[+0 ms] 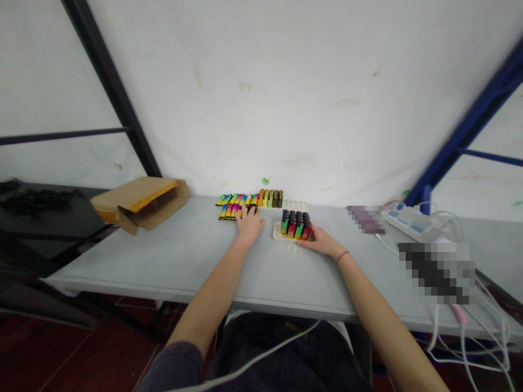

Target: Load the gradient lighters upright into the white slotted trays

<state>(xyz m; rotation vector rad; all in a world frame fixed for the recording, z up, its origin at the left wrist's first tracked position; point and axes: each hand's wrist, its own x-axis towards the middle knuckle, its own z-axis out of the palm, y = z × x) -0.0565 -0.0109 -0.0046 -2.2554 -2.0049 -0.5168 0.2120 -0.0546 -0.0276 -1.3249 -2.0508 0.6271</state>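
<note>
Left hand (248,222) spreads over multicoloured slim lighters (229,212), left of white rectangular tray (278,234); right hand (321,241) curves round tray's right end, grip unclear.

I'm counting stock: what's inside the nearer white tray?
Upright multicoloured lighters, with slots showing at the left of the tray. Front lighters partly hide others; the right hand covers its right end.

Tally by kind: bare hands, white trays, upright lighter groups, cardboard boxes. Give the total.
Hands: 2 (left hand, right hand)
White trays: 2 (front tray, rear tray)
Upright lighter groups: 2 (front group, rear group)
Cardboard box: 1
Total: 7
</note>
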